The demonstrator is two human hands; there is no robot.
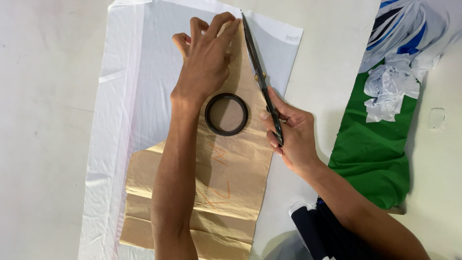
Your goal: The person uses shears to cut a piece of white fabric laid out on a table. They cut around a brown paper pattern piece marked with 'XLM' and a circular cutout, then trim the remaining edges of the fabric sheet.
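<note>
Left hand (206, 58): forearm runs up from the near edge of the bench (43, 120), wrist straight, palm down. Fingers spread and pressed flat on the far tip of the paper pattern (231, 178); nothing grasped, grip released, hand acting as a hold-down.

Right hand (291, 137): forearm enters from the near right corner, angled toward the middle of the bench. Grip clenched around the handles of the scissors (262, 79), thumb lying along the upper side, fingers curled beneath.

Scissors: dark, long-bladed, lying at a slant along the right edge of the paper pattern, tip pointing to the far edge of the bench and ending just beside the left fingertips. Whether the blades are parted cannot be told.

Paper pattern: brown, creased, with orange marks, tapering to a point at the far end; lies on the white fabric (134, 96).

White fabric: spread flat on the left half of the bench, reaching from near to far edge.

Ring (226, 114): dark, round, resting on the paper pattern between the two hands, just beside the left wrist.

Green fabric (373, 154): bunched with white and blue cloth (399, 53) toward the right edge of the bench, well apart from the pattern.
</note>
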